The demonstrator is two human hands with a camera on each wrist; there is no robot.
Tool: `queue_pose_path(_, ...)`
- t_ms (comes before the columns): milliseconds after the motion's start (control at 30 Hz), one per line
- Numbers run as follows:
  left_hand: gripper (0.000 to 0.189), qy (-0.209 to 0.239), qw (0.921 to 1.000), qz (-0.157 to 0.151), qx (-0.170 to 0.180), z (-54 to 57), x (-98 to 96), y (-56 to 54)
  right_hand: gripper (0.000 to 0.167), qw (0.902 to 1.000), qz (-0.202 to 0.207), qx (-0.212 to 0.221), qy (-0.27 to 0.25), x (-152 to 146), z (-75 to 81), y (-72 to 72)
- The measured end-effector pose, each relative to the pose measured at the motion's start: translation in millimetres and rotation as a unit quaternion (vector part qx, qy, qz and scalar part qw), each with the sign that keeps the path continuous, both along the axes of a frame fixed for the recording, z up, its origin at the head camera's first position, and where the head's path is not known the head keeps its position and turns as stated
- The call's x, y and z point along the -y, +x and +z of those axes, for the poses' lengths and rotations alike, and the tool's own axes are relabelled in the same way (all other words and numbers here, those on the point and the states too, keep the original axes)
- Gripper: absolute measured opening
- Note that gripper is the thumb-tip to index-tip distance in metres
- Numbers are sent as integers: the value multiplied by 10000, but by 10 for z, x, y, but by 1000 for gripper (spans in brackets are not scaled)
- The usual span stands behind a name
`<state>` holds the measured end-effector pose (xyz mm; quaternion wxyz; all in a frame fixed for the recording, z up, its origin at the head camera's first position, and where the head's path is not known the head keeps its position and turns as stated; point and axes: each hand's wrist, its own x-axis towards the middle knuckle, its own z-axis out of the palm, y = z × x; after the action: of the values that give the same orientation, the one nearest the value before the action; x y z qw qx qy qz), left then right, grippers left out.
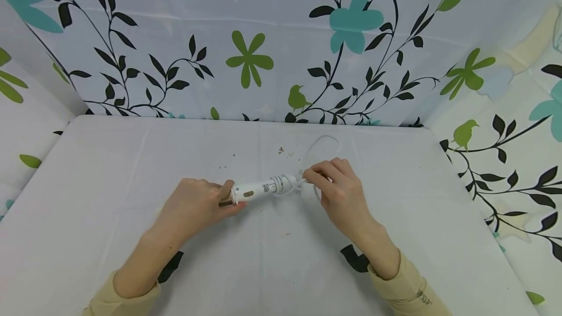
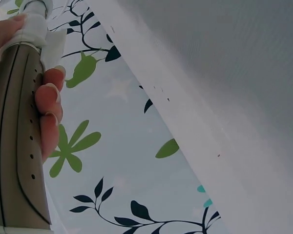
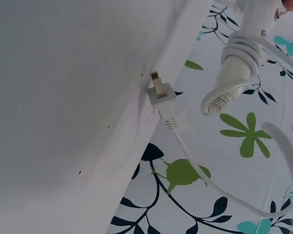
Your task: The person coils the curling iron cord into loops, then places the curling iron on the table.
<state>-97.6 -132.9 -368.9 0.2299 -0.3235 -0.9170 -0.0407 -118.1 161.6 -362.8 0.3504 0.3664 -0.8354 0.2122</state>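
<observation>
A hair straightener (image 1: 252, 190) with a white handle and a gold-brown barrel is held above the white table. My left hand (image 1: 193, 204) grips it around the barrel, and in the left wrist view its fingertips (image 2: 50, 100) curl along the vented gold-brown side (image 2: 19, 141). Several turns of white power cord (image 3: 241, 51) are wound round the handle's tail end. The fingers of my right hand (image 1: 340, 189) pinch the cord beside that end. In the right wrist view the plug (image 3: 161, 95) dangles on a loose length of cord, its prongs pointing up in that view.
The white tabletop (image 1: 131, 238) carries small brown crumbs (image 1: 281, 150) near its far side. A patterned curtain (image 1: 184, 9) with leaves, flowers and birds borders the table at the back and sides. A dark strap (image 1: 355, 258) shows under the right wrist.
</observation>
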Motion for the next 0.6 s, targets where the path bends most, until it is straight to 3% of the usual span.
queue_pose_path(233, 54, 143, 9985, -518, -75, -67, -77, 13, 42, 9992, 333, -18, -203, 30, -6, 4)
queue_pose_path(433, 43, 56, 9960, -887, -2, -39, -90, 50, 34, 9992, 315, -67, -230, 12, 2, -15)
queue_pose_path(600, 39, 306, 9920, -1222, 76, -6, -95, 63, 30, 9992, 164, 92, -350, -41, -10, -56)
